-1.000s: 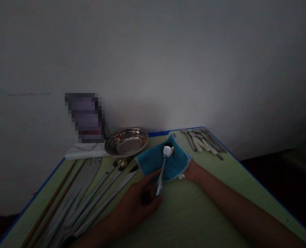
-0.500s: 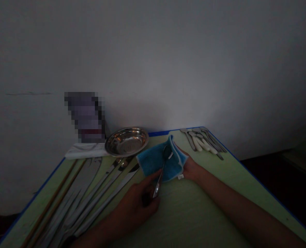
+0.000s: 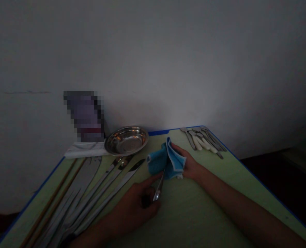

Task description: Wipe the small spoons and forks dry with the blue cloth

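My left hand [image 3: 141,198] is closed on the handle of a metal spoon [image 3: 158,190], which points up and away from me. Its bowl is hidden inside the folds of a blue cloth [image 3: 156,162] with pale edges. My right hand [image 3: 187,163] grips that cloth from behind and the right side, with most of its fingers covered. Both hands are above the green tabletop [image 3: 194,206].
A shiny metal bowl [image 3: 127,141] stands at the back near the wall. To the left lie chopsticks [image 3: 49,203], forks [image 3: 65,210] and knives [image 3: 116,189]. Several utensils, some white-handled [image 3: 204,143], lie at the back right. A blurred-out upright object [image 3: 85,117] stands at the back left.
The cloth has folded inward around the spoon's bowl, which showed on the open cloth before. My right hand has closed it over; my left hand has hardly moved.
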### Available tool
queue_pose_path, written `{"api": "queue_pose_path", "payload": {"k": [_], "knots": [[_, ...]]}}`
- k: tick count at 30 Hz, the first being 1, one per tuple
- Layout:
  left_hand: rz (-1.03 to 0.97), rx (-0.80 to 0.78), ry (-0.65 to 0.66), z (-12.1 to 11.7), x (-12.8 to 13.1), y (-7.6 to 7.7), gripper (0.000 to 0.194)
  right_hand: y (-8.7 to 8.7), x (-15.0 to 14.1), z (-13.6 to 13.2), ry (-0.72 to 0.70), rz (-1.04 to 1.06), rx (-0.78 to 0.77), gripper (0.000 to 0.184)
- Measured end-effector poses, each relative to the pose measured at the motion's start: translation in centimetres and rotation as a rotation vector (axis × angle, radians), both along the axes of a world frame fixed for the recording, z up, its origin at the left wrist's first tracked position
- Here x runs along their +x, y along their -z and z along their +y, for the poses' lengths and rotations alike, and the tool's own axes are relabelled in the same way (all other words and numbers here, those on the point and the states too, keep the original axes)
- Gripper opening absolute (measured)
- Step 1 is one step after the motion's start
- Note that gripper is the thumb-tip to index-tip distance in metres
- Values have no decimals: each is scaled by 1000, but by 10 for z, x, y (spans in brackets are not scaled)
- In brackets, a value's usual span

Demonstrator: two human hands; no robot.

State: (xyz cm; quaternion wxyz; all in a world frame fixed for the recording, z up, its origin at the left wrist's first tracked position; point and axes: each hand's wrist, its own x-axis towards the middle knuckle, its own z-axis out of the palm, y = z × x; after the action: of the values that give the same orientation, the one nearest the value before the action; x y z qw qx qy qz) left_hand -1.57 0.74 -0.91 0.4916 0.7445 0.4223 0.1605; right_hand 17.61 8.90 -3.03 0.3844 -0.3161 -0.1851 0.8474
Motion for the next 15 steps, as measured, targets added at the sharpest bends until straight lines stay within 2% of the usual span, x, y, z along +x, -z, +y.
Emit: {"api": "queue_pose_path", "payload": {"k": [5,10,15], "knots": [[-8,35,-17,-1,2,-1,64,-3,-5,-1,17,23,-13,31],[6,25,-14,-1,2,1,65,-4,-7,-2,22,-26,39,33],[32,61,-22,0,1,4,64,-5,-8,-3,76,-109,88,27]]}}
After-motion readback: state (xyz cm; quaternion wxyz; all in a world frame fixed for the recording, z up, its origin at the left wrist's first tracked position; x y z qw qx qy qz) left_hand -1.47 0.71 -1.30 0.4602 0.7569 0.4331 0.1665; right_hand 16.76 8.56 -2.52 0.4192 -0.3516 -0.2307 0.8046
